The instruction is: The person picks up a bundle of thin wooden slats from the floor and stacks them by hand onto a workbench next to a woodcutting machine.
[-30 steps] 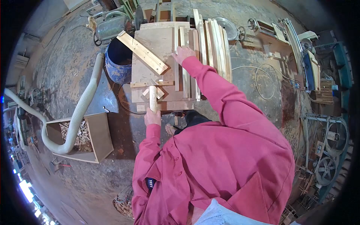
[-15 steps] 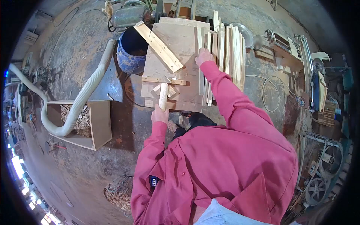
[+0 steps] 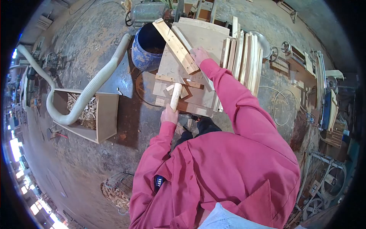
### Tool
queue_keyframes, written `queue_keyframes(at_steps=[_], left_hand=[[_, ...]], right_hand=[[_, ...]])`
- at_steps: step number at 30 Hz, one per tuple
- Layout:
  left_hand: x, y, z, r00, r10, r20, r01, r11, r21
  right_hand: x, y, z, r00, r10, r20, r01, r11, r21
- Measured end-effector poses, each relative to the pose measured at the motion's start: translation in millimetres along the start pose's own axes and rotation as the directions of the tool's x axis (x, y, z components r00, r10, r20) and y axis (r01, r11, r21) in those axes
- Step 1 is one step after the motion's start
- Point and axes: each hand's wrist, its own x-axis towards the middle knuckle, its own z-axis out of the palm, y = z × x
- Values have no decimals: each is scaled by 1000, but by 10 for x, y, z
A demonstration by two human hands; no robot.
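My left hand point(image 3: 169, 114) is wrapped round the lower end of a thick, pale wooden handle point(image 3: 175, 97) at the near edge of the worktable point(image 3: 213, 36). The handle's far end lies by a small crosswise wooden batten point(image 3: 166, 78) and some short wood pieces; what is fixed to it there I cannot make out. Farther off, my right hand point(image 3: 199, 56) grips a narrow wooden slat point(image 3: 182, 37) from above. The slat lies slantwise beside a wider board with dark holes point(image 3: 176, 47).
Long wooden strips point(image 3: 248, 57) are stacked along the table's right side. A blue drum point(image 3: 145, 57) stands left of the table. Farther left, a ribbed hose point(image 3: 101, 78) runs into a box of wood scraps point(image 3: 106, 114). A wire basket point(image 3: 118, 189) sits on the floor below.
My right hand has moved left from the stacked strips, swinging the slat to a slant against the holed board. My left hand still holds the handle. The whole view has shifted slightly.
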Motion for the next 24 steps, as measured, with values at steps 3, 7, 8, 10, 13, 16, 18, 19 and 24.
queue_keyframes(at_steps=[3, 7, 8, 10, 13, 16, 18, 19, 24], left_hand=[[21, -30, 30, 999, -14, 29, 14, 1000, 13], [15, -36, 35, 1000, 10, 16, -10, 999, 30], [17, -15, 18, 1000, 10, 15, -10, 1000, 30], [5, -5, 9, 1000, -4, 28, 3, 1000, 19], [10, 5, -1, 1000, 1, 28, -1, 1000, 3], [31, 29, -2, 1000, 4, 18, -4, 1000, 10], [35, 42, 0, 1000, 0, 14, 0, 1000, 11], [59, 57, -3, 1000, -4, 6, 4, 1000, 13], [264, 169, 11, 1000, -7, 8, 7, 1000, -17]], right_hand=[[115, 22, 185, 997, -33, -72, 38, 997, 69], [176, -16, 209, 1000, -5, -21, 7, 995, 96], [191, -13, 217, 999, -3, -39, 7, 994, 106], [210, -85, 137, 1000, 19, 2, -19, 996, 88], [230, -180, -1, 995, 67, 76, -73, 993, 89], [263, -172, -19, 994, 70, 82, -79, 991, 108], [256, -149, 7, 997, 47, 57, -53, 993, 106], [272, -143, 11, 999, 43, 31, -46, 992, 120], [514, -52, -42, 998, 51, 40, -54, 995, 85]])
